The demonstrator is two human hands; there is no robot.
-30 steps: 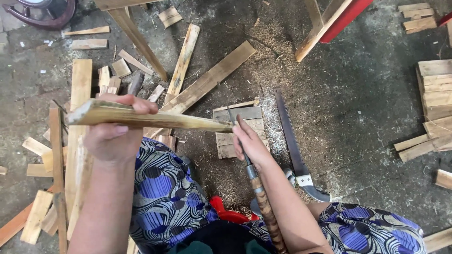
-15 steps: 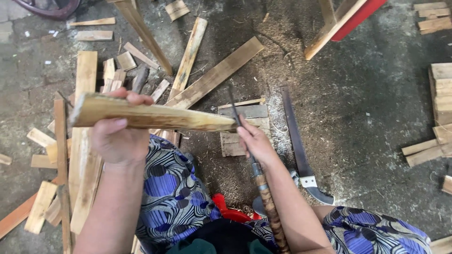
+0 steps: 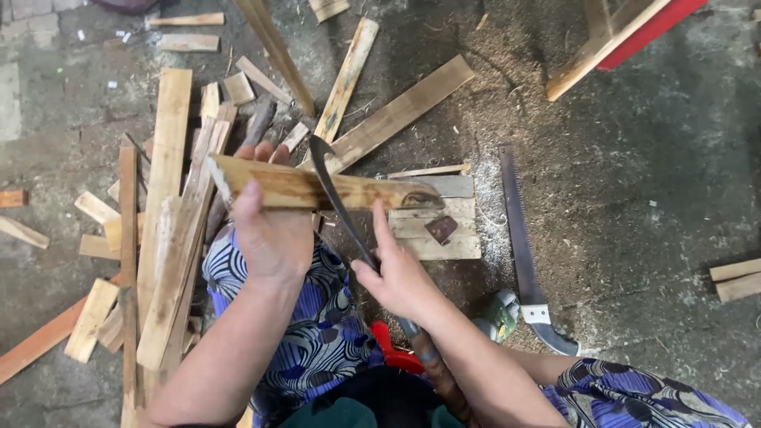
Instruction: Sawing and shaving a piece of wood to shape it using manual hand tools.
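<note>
Concrete floor (image 3: pixel 650 158) w/ wood offcuts (image 3: pixel 170 182), hand saw (image 3: pixel 519 230), sawdust.

Bare concrete floor (image 3: pixel 658 182) lay open at the right, the widest free room. A saw (image 3: pixel 523 238) lay lengthwise there, just right of the small plank block (image 3: pixel 444 230), bounding that passage. Far right, a red-edged wooden frame (image 3: pixel 610 40) closed the far corner. On the left, a dense heap of wood offcuts (image 3: pixel 166 230) blocked nearly all ground. In the middle, the left hand (image 3: pixel 273 230) held a wooden stick (image 3: pixel 317 190) crosswise, and the curved blade (image 3: pixel 337 198) in the right hand (image 3: pixel 396 277) crossed it, leaving only a narrow gap between the hands.
</note>
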